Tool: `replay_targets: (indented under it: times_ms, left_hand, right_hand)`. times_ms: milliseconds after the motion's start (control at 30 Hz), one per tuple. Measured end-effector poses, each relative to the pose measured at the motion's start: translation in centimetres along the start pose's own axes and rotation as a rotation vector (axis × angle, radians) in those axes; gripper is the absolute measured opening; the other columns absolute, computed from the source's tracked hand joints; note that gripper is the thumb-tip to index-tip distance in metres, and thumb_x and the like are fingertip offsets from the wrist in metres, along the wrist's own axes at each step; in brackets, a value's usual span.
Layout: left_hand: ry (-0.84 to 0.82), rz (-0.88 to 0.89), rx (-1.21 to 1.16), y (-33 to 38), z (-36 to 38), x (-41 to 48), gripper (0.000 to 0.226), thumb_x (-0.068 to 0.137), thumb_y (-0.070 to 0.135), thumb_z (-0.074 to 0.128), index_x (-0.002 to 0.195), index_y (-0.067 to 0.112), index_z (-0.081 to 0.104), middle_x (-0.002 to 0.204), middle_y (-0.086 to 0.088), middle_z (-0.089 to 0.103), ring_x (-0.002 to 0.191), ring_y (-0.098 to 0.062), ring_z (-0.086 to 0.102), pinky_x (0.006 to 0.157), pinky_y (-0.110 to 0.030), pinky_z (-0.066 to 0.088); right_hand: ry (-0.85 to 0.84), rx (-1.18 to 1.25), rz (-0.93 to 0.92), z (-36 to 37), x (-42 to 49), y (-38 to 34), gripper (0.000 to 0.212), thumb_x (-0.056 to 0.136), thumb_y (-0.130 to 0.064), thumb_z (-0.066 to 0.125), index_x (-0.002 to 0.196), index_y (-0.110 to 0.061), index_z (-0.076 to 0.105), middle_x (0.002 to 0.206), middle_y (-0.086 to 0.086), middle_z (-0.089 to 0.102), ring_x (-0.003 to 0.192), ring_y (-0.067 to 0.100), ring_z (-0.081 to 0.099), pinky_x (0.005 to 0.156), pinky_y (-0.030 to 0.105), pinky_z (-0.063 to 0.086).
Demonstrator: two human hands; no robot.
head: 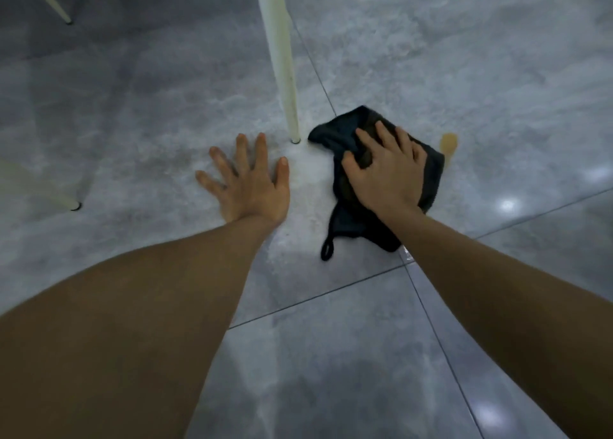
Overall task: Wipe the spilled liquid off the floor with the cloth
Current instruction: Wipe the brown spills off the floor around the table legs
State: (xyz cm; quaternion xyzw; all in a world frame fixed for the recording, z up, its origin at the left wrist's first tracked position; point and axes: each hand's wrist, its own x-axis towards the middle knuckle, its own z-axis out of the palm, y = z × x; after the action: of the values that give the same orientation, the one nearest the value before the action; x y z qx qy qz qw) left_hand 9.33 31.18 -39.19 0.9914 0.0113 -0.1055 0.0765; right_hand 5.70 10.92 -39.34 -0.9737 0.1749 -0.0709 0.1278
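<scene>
A dark crumpled cloth [348,226] with a small hanging loop lies on the grey tiled floor [331,355]. My right hand [386,170] presses down on top of it, fingers curled into the fabric. Just right of the cloth, a small amber patch of spilled liquid [448,143] shows on the tile, with a thin streak trailing down to the cloth's edge. My left hand [248,181] rests flat on the floor with fingers spread, left of the cloth, holding nothing.
A white table leg [282,57] stands on the floor between my two hands, its foot close to the cloth's far left corner. More white furniture legs stand at the far left [49,1] and near left [43,193].
</scene>
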Motion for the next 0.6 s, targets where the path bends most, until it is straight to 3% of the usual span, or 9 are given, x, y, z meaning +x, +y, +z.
replay_targets:
  times_ms: [100,167,233,300,367,500,600]
  left_hand:
    - [0.063,-0.007,-0.054,-0.2,0.2,0.3,0.062,0.099,0.063,0.017,0.157,0.040,0.013,0.169,0.007,0.003,0.154,-0.035,-0.011,0.115,-0.069,-0.011]
    - [0.142,0.071,-0.132,-0.5,0.2,0.0,0.053,0.101,0.054,0.029,0.150,0.033,0.031,0.163,0.003,0.022,0.154,-0.029,0.010,0.118,-0.067,-0.002]
    - [0.232,0.322,-0.259,-0.7,0.1,-1.1,0.045,0.100,0.042,0.043,0.140,0.022,0.047,0.150,-0.003,0.042,0.141,-0.028,0.037,0.118,-0.060,0.018]
    - [0.236,0.573,-0.276,-0.8,0.6,-2.7,0.046,0.097,0.039,0.050,0.136,0.015,0.054,0.143,-0.007,0.050,0.134,-0.030,0.046,0.115,-0.054,0.029]
    - [0.173,0.619,-0.191,0.1,1.4,-4.1,0.056,0.096,0.047,0.045,0.144,0.019,0.049,0.148,-0.007,0.046,0.142,-0.029,0.039,0.119,-0.056,0.021]
    - [0.006,0.370,-0.045,6.2,2.2,-5.4,0.070,0.097,0.067,0.023,0.159,0.036,0.016,0.169,0.002,0.010,0.154,-0.036,-0.005,0.117,-0.066,-0.009]
    - [0.015,0.258,0.037,9.5,2.8,-5.3,0.073,0.094,0.073,0.006,0.159,0.041,-0.003,0.170,0.007,-0.007,0.151,-0.045,-0.016,0.110,-0.074,-0.011]
  right_hand:
    - [-0.030,0.009,0.035,0.4,0.5,-1.1,0.060,0.094,-0.064,0.038,0.147,-0.039,0.051,0.162,-0.003,0.040,0.151,0.027,0.027,0.122,0.049,0.017]
    - [-0.011,0.016,-0.054,-0.1,-2.5,-0.3,0.057,0.094,-0.063,0.042,0.143,-0.037,0.057,0.158,-0.001,0.046,0.148,0.027,0.035,0.120,0.048,0.022]
    - [0.040,0.020,-0.082,-1.0,-6.8,2.2,0.054,0.094,-0.061,0.047,0.139,-0.035,0.061,0.154,0.000,0.051,0.145,0.028,0.041,0.119,0.048,0.026]
    - [0.080,0.016,-0.019,-2.1,-10.0,5.6,0.052,0.093,-0.059,0.051,0.138,-0.034,0.063,0.152,0.001,0.053,0.144,0.028,0.042,0.118,0.049,0.027]
    - [0.095,-0.005,0.082,-3.2,-10.6,9.1,0.053,0.092,-0.058,0.051,0.138,-0.034,0.063,0.152,0.002,0.054,0.144,0.029,0.041,0.116,0.050,0.027]
    - [0.095,-0.054,0.261,-4.2,-5.7,12.9,0.057,0.092,-0.061,0.046,0.142,-0.034,0.058,0.157,0.002,0.047,0.146,0.030,0.034,0.116,0.051,0.025]
    - [0.109,-0.011,0.362,-3.5,-0.5,12.1,0.062,0.092,-0.062,0.041,0.146,-0.035,0.053,0.161,0.001,0.041,0.149,0.030,0.029,0.119,0.054,0.019]
